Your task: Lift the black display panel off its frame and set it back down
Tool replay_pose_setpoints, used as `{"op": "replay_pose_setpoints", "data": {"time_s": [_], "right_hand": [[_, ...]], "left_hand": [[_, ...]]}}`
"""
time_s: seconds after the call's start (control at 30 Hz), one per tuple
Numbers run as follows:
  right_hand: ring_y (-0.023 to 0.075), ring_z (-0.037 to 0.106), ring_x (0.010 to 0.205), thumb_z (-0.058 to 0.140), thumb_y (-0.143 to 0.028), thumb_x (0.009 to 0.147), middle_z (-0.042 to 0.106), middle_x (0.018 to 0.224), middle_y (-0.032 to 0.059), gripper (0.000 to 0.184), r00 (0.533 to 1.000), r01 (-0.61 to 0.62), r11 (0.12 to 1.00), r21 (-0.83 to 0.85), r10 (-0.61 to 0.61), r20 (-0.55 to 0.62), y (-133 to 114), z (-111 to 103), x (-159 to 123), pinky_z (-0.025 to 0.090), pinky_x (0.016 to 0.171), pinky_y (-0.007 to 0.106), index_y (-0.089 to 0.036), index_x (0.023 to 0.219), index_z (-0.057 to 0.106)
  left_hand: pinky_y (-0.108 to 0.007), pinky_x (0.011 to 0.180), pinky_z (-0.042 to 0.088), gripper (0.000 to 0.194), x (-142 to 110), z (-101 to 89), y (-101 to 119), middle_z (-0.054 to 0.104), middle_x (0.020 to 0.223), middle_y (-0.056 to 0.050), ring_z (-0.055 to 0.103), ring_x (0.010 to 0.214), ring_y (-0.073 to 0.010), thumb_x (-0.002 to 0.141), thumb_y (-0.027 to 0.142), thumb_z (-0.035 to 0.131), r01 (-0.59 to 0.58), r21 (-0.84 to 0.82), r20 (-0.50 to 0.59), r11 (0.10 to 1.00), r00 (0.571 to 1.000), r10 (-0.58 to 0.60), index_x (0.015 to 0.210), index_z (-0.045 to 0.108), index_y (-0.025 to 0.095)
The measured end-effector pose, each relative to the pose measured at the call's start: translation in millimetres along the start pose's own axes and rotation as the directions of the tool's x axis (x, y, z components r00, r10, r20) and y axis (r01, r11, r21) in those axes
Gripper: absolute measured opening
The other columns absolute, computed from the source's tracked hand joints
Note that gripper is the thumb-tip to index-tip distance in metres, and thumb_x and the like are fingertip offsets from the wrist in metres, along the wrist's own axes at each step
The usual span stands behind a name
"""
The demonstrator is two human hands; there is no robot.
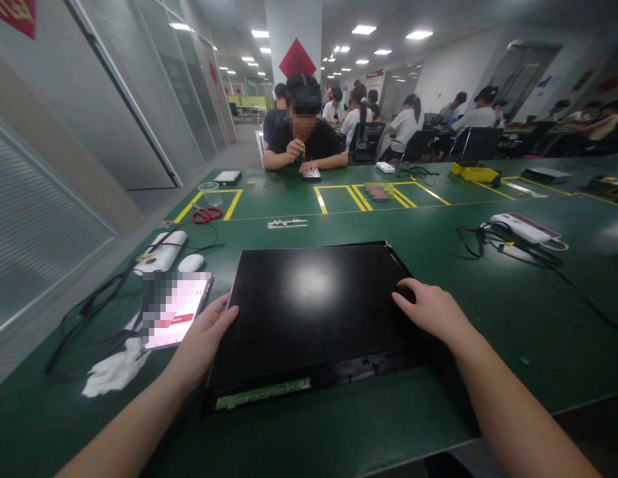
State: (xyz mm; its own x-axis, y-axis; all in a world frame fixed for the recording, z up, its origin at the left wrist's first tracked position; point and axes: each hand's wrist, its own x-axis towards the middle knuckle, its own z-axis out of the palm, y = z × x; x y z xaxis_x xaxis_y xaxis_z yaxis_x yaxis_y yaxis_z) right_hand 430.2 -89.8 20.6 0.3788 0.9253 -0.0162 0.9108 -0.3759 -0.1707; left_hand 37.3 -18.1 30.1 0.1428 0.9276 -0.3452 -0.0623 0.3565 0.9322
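Observation:
A black LCD screen panel (309,312) lies face up over the green table, slightly askew on a black frame (398,260) that shows at its far right corner and right side. A strip of green circuit board (263,393) runs along the near left edge. My left hand (209,335) is closed on the panel's left edge, its thumb on top and the other fingers partly hidden at the side. At the right edge, my right hand (431,307) pinches with thumb and index finger; its other fingers are hidden beneath.
Left of the panel are a lit tablet (182,312), crumpled tissue (114,368), a white mouse (191,263), a white power strip (162,252) and cables. Red scissors (208,214) and a clear cup (212,194) stand farther back. Another power strip (525,228) lies right. A person (309,143) sits opposite.

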Motion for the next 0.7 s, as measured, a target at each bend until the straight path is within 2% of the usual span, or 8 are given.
{"op": "replay_pose_setpoints", "data": {"time_s": [0.37,0.5,0.7], "right_hand": [[0.0315,0.070,0.096,0.046,-0.046,0.095,0.073,0.111,0.0149,0.045,0.999,-0.013,0.995,-0.101,0.017,0.040,-14,-2,-3,0.048,0.073,0.038,-0.020,0.124,0.066],[0.0315,0.069,0.099,0.045,-0.046,0.095,0.072,0.114,0.0152,0.045,0.999,-0.010,0.994,-0.109,0.015,0.051,-15,-3,-3,0.048,0.073,0.037,-0.020,0.125,0.066],[0.0316,0.069,0.099,0.044,-0.046,0.095,0.073,0.114,0.0138,0.046,0.997,-0.027,0.992,-0.122,0.036,0.067,-16,-5,-3,0.048,0.075,0.038,-0.020,0.125,0.066]], "left_hand": [[-0.035,0.073,0.063,0.061,5,-10.1,-6,0.079,0.111,-0.009,0.077,0.090,-0.0279,0.083,0.035,0.076,-0.007,0.020,0.098,1.000,0.995,0.005,0.140,0.057,0.026],[-0.036,0.073,0.063,0.065,5,-9.7,-6,0.079,0.111,-0.010,0.077,0.089,-0.0287,0.082,0.037,0.077,-0.019,0.045,0.089,0.999,0.996,0.015,0.142,0.055,0.025],[-0.035,0.079,0.063,0.060,8,-9.4,-4,0.077,0.117,-0.010,0.077,0.095,-0.0292,0.085,0.039,0.073,-0.064,0.130,0.085,0.989,0.995,0.053,0.141,0.057,0.023]]}}
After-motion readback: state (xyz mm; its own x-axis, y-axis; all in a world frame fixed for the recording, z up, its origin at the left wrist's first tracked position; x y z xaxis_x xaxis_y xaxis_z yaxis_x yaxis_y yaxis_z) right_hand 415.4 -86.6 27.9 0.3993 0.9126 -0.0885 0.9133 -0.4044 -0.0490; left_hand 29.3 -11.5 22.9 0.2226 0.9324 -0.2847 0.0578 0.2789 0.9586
